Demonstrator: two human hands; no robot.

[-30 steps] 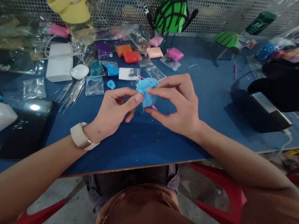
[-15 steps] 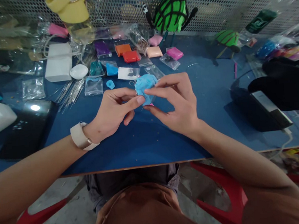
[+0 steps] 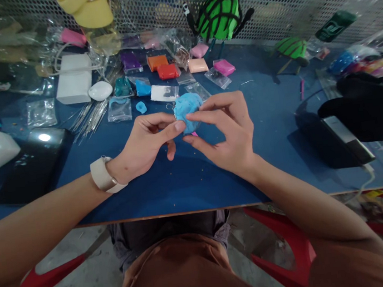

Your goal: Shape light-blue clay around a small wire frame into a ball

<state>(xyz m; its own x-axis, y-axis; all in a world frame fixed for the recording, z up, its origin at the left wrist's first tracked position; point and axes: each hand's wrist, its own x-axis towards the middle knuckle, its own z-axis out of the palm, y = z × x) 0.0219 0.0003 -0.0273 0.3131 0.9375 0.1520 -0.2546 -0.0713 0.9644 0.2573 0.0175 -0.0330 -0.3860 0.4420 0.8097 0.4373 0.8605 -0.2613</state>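
A lump of light blue clay (image 3: 186,109) is held above the blue table (image 3: 182,181), pinched between both hands. My left hand (image 3: 145,141), with a pale watch on its wrist, grips the lump's left side with thumb and forefinger. My right hand (image 3: 226,128) pinches the lump's right side with thumb and fingers. A bit of pink shows just under the lump. A small scrap of blue clay (image 3: 141,107) lies on the table beyond my left hand.
Small bags of coloured clay, orange (image 3: 157,62), red (image 3: 168,71), pink (image 3: 224,68) and purple (image 3: 131,61), lie at the back. A green and black clay figure (image 3: 219,16) stands by the mesh wall. A dark phone (image 3: 32,162) lies left, a black box (image 3: 335,140) right.
The blue lump has been turned and raised slightly between my fingers. Both hands stay in nearly the same place.
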